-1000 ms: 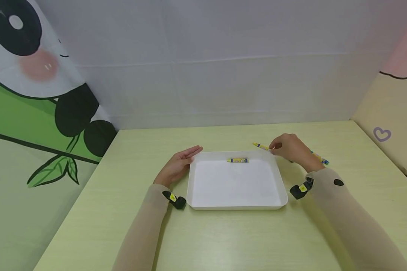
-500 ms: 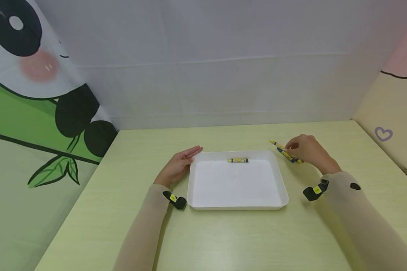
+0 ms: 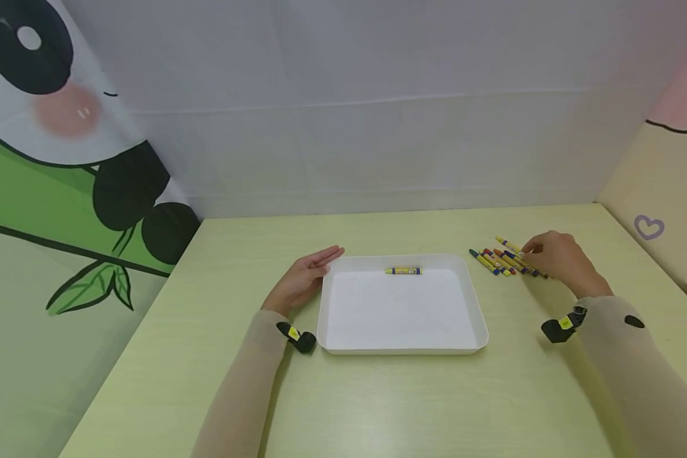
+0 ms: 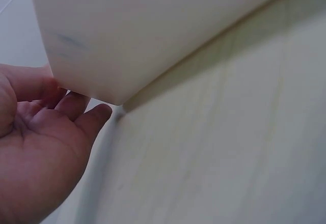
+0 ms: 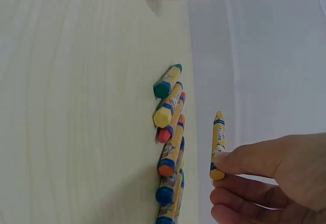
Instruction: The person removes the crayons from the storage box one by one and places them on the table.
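Note:
My right hand (image 3: 561, 261) pinches a yellow crayon (image 5: 218, 135) between thumb and fingers, above the table's right side. Beneath and left of that hand lies a row of several crayons (image 5: 172, 150), among them green, yellow, red, orange and blue ones. A white tray (image 3: 401, 312) sits mid-table, holding one yellow-wrapped crayon (image 3: 403, 271) lying crosswise near its far side. At the tray's far left corner, my left hand (image 3: 300, 277) rests against the side with its fingers extended; the left wrist view shows the fingertips by the tray's corner.
The pale wooden table (image 3: 343, 407) runs back to a grey-white cloth wall (image 3: 378, 146). Printed panels stand to the left (image 3: 120, 254) and right (image 3: 658, 184). Dark wrist cameras are strapped to both sleeves.
My right hand has moved right, away from the tray's far right corner, carrying the yellow crayon. More of the crayon row is uncovered. My left hand and the tray have stayed put.

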Demonstrator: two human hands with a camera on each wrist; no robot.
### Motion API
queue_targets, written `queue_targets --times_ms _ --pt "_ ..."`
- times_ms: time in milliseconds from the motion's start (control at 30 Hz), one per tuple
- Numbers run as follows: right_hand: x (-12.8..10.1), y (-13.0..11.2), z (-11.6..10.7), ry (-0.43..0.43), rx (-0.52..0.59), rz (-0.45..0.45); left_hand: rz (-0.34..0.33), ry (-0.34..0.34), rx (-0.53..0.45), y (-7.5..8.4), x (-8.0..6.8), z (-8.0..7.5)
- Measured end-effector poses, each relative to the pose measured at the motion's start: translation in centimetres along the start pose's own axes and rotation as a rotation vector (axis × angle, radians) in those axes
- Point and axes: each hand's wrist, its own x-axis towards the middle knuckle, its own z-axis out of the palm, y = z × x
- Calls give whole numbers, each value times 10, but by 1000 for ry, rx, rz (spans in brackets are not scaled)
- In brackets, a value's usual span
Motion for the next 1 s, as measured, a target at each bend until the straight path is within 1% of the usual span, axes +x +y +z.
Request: queue_targets --times_ms 233,500,767,1000 --pt "15 28 -7 -13 -11 14 -11 37 7 1 10 2" --pt "32 51 -12 -11 -21 18 -7 71 4 1 19 5" --pt "26 60 -13 -6 -17 34 5 71 8 1 19 5" --pt "24 67 -12 -24 -6 52 16 60 11 0 19 5"
